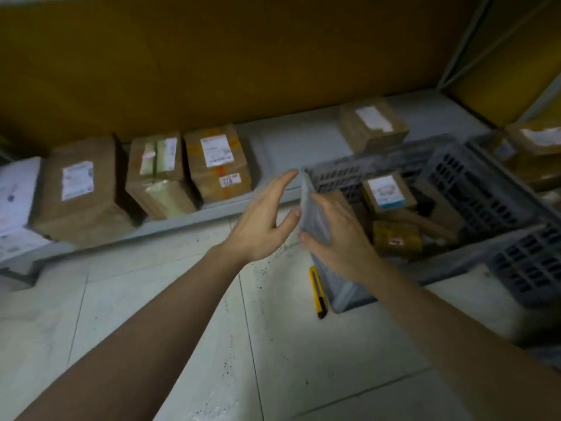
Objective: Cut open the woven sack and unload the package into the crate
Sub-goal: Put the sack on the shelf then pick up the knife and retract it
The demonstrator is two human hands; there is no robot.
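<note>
Right hand (335, 238) grips the grey crate (473, 192) by its near-left rim; left hand (263, 220) hovers spread beside it, over bare floor (151, 299) near the yellow knife (318, 293)

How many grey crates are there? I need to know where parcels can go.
2: one crate at the hands, holding parcels, and a second crate right of it, touching. More may lie beyond the right edge.

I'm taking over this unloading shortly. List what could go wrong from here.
1. The yellow knife lies on the floor right beside the crate; a knee or hand could land on it. Whether its blade is out cannot be told.
2. The right hand grips only the crate's rim, the left hand is open; the loaded crate might tip.
</note>
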